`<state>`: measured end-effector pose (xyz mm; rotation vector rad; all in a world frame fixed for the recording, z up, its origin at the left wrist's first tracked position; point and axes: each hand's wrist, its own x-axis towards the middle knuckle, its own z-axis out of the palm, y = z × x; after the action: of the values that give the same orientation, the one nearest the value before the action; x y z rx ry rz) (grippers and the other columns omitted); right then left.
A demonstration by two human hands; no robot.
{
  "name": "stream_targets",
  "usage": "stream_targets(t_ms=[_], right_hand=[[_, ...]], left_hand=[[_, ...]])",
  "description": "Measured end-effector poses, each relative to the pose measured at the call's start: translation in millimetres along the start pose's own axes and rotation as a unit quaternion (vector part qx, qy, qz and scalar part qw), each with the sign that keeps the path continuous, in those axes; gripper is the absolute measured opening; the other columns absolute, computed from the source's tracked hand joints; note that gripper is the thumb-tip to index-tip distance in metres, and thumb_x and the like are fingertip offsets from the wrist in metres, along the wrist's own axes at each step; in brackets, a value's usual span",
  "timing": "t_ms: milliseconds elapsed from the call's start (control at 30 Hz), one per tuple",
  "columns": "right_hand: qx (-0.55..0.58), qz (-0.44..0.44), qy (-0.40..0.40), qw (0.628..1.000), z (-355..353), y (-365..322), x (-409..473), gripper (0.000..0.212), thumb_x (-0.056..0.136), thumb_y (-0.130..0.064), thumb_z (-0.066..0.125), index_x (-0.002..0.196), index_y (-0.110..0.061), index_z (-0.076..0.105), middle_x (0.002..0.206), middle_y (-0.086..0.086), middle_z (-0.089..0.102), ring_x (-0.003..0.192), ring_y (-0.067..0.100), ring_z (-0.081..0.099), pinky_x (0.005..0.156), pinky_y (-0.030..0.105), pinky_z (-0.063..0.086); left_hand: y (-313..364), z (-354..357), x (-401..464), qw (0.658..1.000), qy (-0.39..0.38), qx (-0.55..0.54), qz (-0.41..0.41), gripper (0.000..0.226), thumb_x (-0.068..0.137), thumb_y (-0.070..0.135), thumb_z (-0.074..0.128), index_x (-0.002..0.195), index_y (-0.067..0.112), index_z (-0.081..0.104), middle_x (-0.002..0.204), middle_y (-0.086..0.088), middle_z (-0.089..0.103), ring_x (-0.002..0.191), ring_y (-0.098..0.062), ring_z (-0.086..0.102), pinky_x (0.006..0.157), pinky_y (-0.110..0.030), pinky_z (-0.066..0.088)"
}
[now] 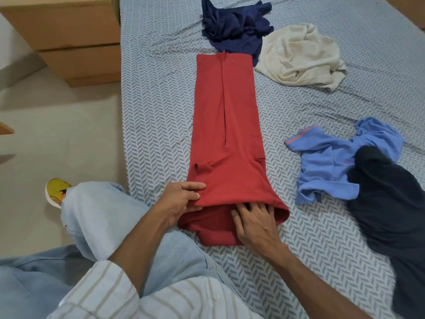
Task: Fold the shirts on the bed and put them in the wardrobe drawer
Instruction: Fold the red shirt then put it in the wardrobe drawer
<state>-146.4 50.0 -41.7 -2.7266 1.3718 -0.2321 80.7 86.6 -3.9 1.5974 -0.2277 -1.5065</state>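
- Pinching the near left edge of the red shirt (226, 125), the left hand (179, 202) has its fingers on top of the cloth and its thumb tucked beneath the raised fold.
- The right hand (255, 221) lies flat at lower centre, fingers straight and spread, their tips slid under the lifted red layer and pressing on the layer below.
- Both forearms reach in from the bottom of the frame, over a striped sleeve (103, 288) and jeans (101, 217).
- The red shirt lies on the bed (156, 88) at the frame's centre, folded into a long narrow strip running away from the person, with a seam line down its middle.
- A navy shirt (232, 24) sits crumpled at top centre, touching the strip's far end; a cream shirt (299, 55) lies bunched just right of it.
- At right, a blue shirt (331, 162) with orange cuff stripes is partly covered by a dark garment (388, 203).
- The bed sheet carries a grey and white herringbone print.
- Wooden drawers (69, 40) stand at upper left on a pale floor, and a yellow shoe (56, 192) shows at left.
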Motion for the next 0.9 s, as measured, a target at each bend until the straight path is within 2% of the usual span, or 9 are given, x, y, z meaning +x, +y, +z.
stream_targets(t_ms=[200,367,433,533,600,667,733,800,900], right_hand=[[-0.029,0.015,-0.036,0.999,1.2,16.3,-6.4,0.030,0.091,-0.044,0.045,0.090,-0.026,0.069,0.074,0.001,0.067,0.067,0.026,0.063,0.071,0.041,0.046],[-0.006,-0.001,0.019,1.000,5.5,33.5,-20.2,0.030,0.087,-0.035,0.052,0.103,-0.018,0.071,0.096,0.005,0.071,0.083,0.030,0.063,0.074,0.041,0.047],[0.030,-0.029,0.086,0.995,5.0,42.0,-24.3,0.024,0.088,-0.029,0.056,0.098,-0.014,0.073,0.090,0.004,0.070,0.078,0.027,0.064,0.073,0.039,0.046],[0.059,-0.039,0.162,0.984,-4.2,52.9,-27.6,0.010,0.085,-0.020,0.068,0.090,-0.012,0.071,0.085,0.004,0.067,0.074,0.026,0.061,0.071,0.038,0.045],[0.062,-0.006,0.180,0.982,-9.1,58.5,-23.9,0.017,0.080,-0.016,0.070,0.095,-0.011,0.065,0.095,0.010,0.063,0.083,0.030,0.058,0.077,0.041,0.045],[0.060,0.020,0.156,0.986,-8.9,64.7,-17.4,0.033,0.078,-0.014,0.068,0.109,-0.013,0.060,0.110,0.013,0.061,0.096,0.031,0.055,0.087,0.043,0.043],[0.074,0.000,0.111,0.991,-4.8,71.9,-12.1,0.040,0.073,-0.009,0.063,0.113,-0.015,0.060,0.109,0.008,0.062,0.095,0.030,0.056,0.085,0.042,0.043],[0.093,-0.031,0.064,0.993,0.4,80.3,-10.0,0.038,0.067,-0.004,0.059,0.103,-0.015,0.065,0.098,0.002,0.063,0.085,0.029,0.058,0.075,0.041,0.046],[0.112,-0.029,0.005,0.993,4.0,86.9,-9.1,0.036,0.062,-0.002,0.058,0.094,-0.014,0.067,0.092,0.000,0.063,0.080,0.028,0.056,0.070,0.042,0.050]], left_hand=[[-0.5,1.5,-1.4,0.999,0.011,0.048,-0.006,0.031,0.085,-0.015,0.063,0.100,0.007,0.078,0.120,-0.008,0.062,0.100,-0.026,0.068,0.070,-0.033,0.062],[-2.0,2.4,0.6,0.996,0.031,0.089,0.007,0.029,0.084,-0.012,0.065,0.097,0.011,0.076,0.116,-0.009,0.064,0.091,-0.024,0.067,0.067,-0.035,0.062],[-1.4,2.1,5.3,0.993,0.067,0.099,0.012,0.022,0.081,-0.001,0.074,0.093,0.016,0.065,0.109,-0.009,0.066,0.087,-0.023,0.066,0.068,-0.037,0.059],[2.4,4.9,9.4,0.990,0.114,0.085,0.015,0.047,0.062,0.026,0.090,0.092,0.024,0.053,0.107,-0.010,0.069,0.083,-0.027,0.068,0.064,-0.039,0.055],[5.3,8.5,12.8,0.985,0.135,0.100,0.045,0.052,0.056,0.029,0.092,0.091,0.027,0.053,0.098,-0.009,0.069,0.079,-0.028,0.067,0.064,-0.040,0.054],[7.6,14.6,13.7,0.981,0.125,0.117,0.092,0.043,0.068,0.015,0.089,0.092,0.024,0.054,0.086,-0.005,0.062,0.075,-0.020,0.059,0.066,-0.033,0.051],[6.9,17.2,15.3,0.972,0.107,0.161,0.132,0.034,0.073,0.006,0.084,0.092,0.022,0.061,0.090,0.000,0.059,0.081,-0.014,0.054,0.072,-0.025,0.048],[4.5,16.1,16.7,0.961,0.089,0.218,0.147,0.034,0.076,0.003,0.080,0.097,0.028,0.070,0.106,0.004,0.065,0.094,-0.012,0.059,0.085,-0.024,0.050],[5.2,12.5,17.3,0.947,0.051,0.286,0.137,0.056,0.082,0.000,0.071,0.129,0.031,0.065,0.139,0.004,0.057,0.122,-0.012,0.056,0.107,-0.024,0.042]])
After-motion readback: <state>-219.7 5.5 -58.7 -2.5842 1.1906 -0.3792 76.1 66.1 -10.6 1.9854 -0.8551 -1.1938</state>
